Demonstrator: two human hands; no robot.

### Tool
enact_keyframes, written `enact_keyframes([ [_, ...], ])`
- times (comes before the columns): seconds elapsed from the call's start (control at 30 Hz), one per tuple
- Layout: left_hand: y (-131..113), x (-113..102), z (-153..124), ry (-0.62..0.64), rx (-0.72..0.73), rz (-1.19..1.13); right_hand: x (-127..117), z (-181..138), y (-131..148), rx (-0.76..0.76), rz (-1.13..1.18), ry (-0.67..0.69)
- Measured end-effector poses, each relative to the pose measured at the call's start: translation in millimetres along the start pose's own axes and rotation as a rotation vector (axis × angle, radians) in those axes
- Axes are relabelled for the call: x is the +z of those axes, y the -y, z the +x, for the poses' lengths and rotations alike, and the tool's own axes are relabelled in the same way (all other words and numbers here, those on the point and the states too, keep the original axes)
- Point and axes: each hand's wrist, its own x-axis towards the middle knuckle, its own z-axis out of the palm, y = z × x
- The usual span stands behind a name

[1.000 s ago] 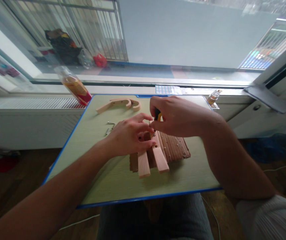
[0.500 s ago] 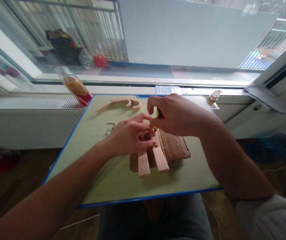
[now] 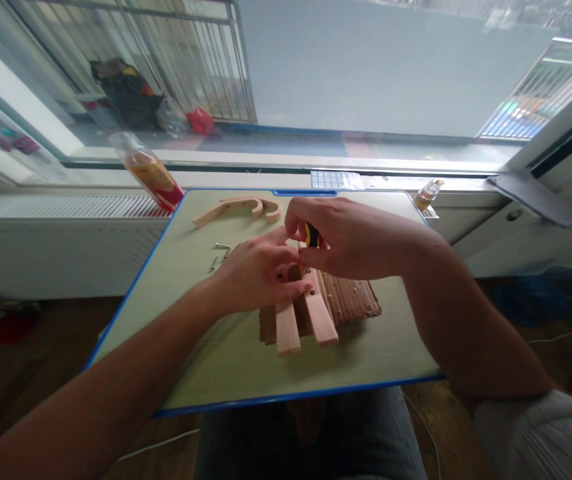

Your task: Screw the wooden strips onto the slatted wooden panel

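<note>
Head view: right hand (image 3: 346,235) gripped screwdriver (image 3: 312,235) over strip (image 3: 322,321).
Left hand (image 3: 261,270): touched strip; pinch unclear.
Screwing: seemed unfinished.
Screws (image 3: 215,264), hooks (image 3: 236,203): looked unused.

We see two pale straight wooden bars (image 3: 320,319), smooth, matt; pale hook-shaped wooden pieces (image 3: 239,204), same finish. Brown flat corrugated sheet (image 3: 350,297): ridged, rough-edged, looks like cardboard. Yellow-and-black rounded tool handle (image 3: 312,235) reads as plastic. Thin silver L-shaped rod (image 3: 223,247): shiny metal. We tag pale green rectangular tabletop (image 3: 216,363) smooth, faint sheen.
</note>
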Motion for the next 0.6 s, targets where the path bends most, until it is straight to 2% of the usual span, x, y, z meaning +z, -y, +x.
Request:
enact_keyframes([
  [0.17, -1.7, 0.4, -0.3, -0.008, -0.008, -0.044, -3.5, -3.1, -1.4, 0.018, 0.084, 0.010],
  [0.3, -1.4, 0.5, -0.2, -0.005, 0.017, -0.045, -5.7, -3.2, 1.3, 0.079, 0.038, -0.025],
  [0.6, -1.0, 0.9, -0.2, -0.008, 0.007, -0.013, -0.8, 2.2, 2.4, 0.053, -0.087, -0.089],
])
